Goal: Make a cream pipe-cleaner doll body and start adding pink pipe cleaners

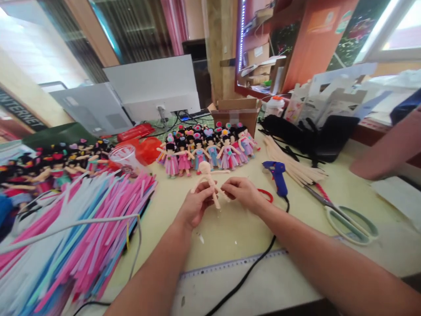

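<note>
A bare, cream-coloured doll figure with a round head, two arms and two legs is held upright above the tabletop. My left hand grips its body and one leg between thumb and fingers. At the other leg, my right hand pinches the end with closed fingertips. Just right of my right hand lies a blue glue gun, its black cord running toward the front edge. A red ring lies partly behind that hand. Finished dolls in pink and blue dresses stand in rows beyond the figure.
Pink, white and blue pipe cleaners fill the left side. Scissors and cream pipe cleaners lie to the right, with black pipe cleaners behind. A ruler crosses the front. More dolls lie far left.
</note>
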